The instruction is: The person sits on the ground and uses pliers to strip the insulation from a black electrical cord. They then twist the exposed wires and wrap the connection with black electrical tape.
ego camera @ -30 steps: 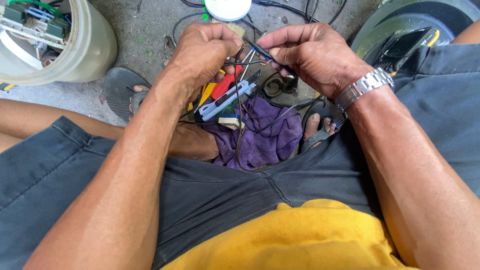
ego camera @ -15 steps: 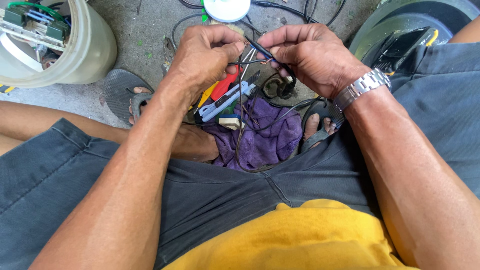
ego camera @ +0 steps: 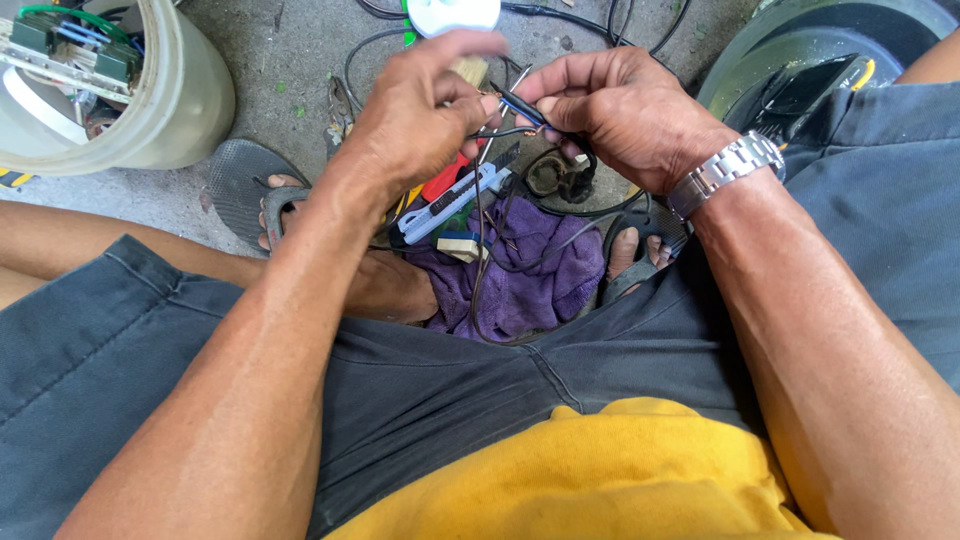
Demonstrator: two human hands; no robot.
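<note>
Pinching a thin dark wire (ego camera: 520, 110) between them, both hands meet above the ground at the top of the view; the left hand (ego camera: 415, 120) has its thumb and forefinger closed on the wire's near end, the remaining fingers curled loosely and slightly blurred; the right hand (ego camera: 620, 115) has its fingers folded tight around the same wire, thumb pressed against forefinger, with a short dark sleeve of the wire showing just past the fingertips; the wire runs down from the hands in loose strands over a purple cloth (ego camera: 530, 280) that lies on the ground between the person's feet; a metal wristwatch (ego camera: 725, 170) sits on the right wrist; just beneath the left hand lie a utility knife with a blue-grey body (ego camera: 450, 205) and a red-handled tool (ego camera: 445, 180), touching each other; a small coil of dark cable (ego camera: 550, 175) rests below the right hand, beside the cloth; a pale plastic bucket (ego camera: 170, 110) holding circuit boards stands well apart at the upper left; a grey sandal (ego camera: 235, 185) lies near the bucket; black cables (ego camera: 600, 15) trail across the concrete along the top edge; a round grey-green housing (ego camera: 770, 45) sits at the upper right
</note>
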